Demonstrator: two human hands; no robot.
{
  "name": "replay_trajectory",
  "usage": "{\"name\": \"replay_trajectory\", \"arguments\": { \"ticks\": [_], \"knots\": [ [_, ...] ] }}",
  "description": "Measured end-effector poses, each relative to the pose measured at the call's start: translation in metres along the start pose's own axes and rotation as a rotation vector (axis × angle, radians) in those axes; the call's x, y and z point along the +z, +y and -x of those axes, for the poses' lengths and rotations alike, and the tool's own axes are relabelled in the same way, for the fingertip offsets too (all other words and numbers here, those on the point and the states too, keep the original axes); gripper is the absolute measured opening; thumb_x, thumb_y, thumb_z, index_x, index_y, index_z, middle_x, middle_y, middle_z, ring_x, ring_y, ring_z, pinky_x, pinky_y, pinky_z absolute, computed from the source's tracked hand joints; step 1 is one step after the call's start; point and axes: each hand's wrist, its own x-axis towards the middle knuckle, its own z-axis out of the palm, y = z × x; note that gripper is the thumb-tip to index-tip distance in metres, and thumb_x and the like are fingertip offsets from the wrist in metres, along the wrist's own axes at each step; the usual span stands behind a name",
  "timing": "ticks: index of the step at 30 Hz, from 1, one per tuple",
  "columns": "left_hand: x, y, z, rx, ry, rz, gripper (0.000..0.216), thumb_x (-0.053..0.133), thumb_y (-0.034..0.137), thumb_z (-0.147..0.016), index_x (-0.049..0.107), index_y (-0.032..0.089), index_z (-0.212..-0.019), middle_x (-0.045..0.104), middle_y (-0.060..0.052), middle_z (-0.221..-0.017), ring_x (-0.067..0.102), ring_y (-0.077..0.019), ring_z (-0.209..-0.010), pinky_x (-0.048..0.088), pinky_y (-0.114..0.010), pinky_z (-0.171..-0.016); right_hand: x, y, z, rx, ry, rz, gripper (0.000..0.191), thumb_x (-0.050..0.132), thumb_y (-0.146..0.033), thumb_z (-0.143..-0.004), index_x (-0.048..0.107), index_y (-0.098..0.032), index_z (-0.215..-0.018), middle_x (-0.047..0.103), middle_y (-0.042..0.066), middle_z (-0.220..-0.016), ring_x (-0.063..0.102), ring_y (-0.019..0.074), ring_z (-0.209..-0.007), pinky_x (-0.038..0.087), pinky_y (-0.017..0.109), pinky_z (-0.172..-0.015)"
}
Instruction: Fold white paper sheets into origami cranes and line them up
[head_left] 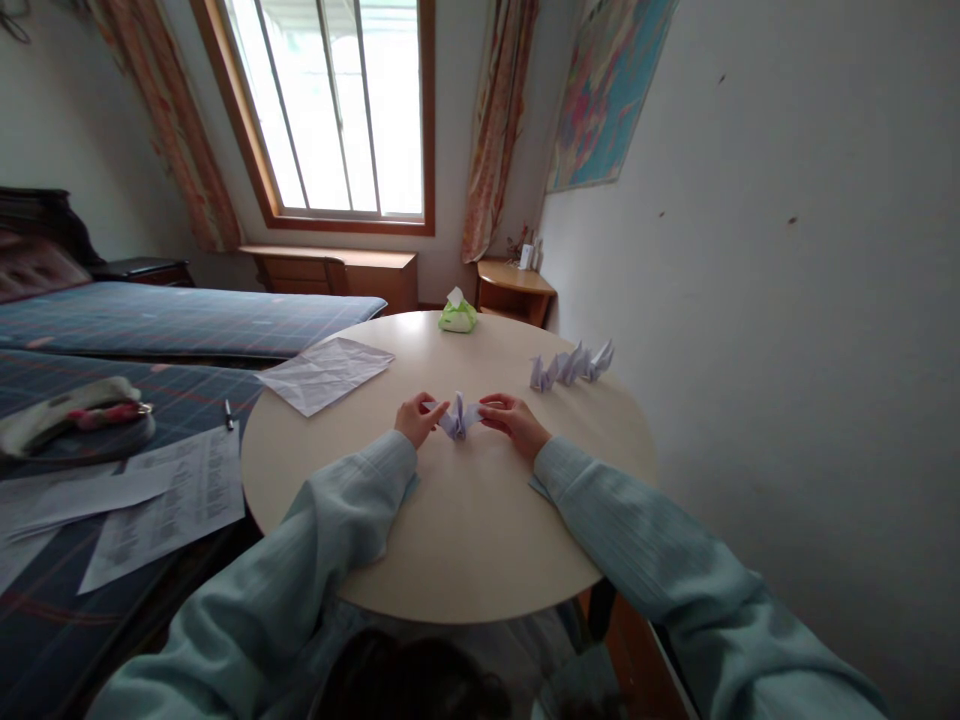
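Observation:
A small pale-purple folded paper figure (458, 417) sits on the round beige table (465, 540) between my two hands. My left hand (417, 416) pinches its left tip, fingers closed. On the other side, my right hand (513, 418) grips its right tip, also with closed fingers. Both arms wear light blue-green sleeves and rest on the tabletop.
A row of folded purple paper figures (571, 365) stands at the table's right, near the white wall. A green tissue pack (457, 314) lies at the far edge, a creased sheet (325, 373) at the left. Papers (169, 500) and a pen (229, 414) lie on the bed at left.

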Motion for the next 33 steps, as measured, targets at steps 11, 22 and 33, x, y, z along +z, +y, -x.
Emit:
{"name": "replay_trajectory", "arguments": {
  "ticks": [11, 22, 33],
  "knots": [
    [0.0040, 0.0013, -0.0010, -0.310, -0.057, 0.421, 0.034, 0.070, 0.035, -0.046, 0.047, 0.012, -0.057, 0.053, 0.004, -0.047, 0.050, -0.0057, -0.043, 0.044, -0.020, -0.049, -0.0006, 0.0012, -0.0008, -0.016, 0.031, -0.017, 0.022, 0.068, -0.018, -0.053, 0.057, -0.015, -0.071, 0.063, -0.001, -0.065, 0.058, 0.0070, -0.061, 0.048, 0.017, -0.062],
    [0.0038, -0.0038, -0.0044, -0.235, -0.081, 0.283, 0.026, 0.068, 0.030, -0.049, 0.050, 0.012, -0.053, 0.049, 0.005, -0.041, 0.042, -0.0046, -0.038, 0.033, -0.017, -0.039, 0.0004, 0.0025, -0.0007, -0.002, 0.006, -0.002, 0.022, 0.069, -0.018, -0.053, 0.056, -0.015, -0.070, 0.063, -0.001, -0.066, 0.059, 0.0078, -0.062, 0.048, 0.020, -0.064],
    [0.0048, -0.0011, -0.0029, -0.521, -0.061, 0.522, 0.017, 0.066, 0.017, -0.054, 0.051, 0.013, -0.059, 0.056, 0.002, -0.049, 0.050, -0.0052, -0.042, 0.039, -0.016, -0.044, -0.0003, 0.0028, 0.0003, 0.004, 0.016, 0.002, 0.020, 0.068, -0.017, -0.053, 0.056, -0.015, -0.070, 0.063, -0.001, -0.064, 0.058, 0.0075, -0.062, 0.048, 0.019, -0.064]
  ]
}}
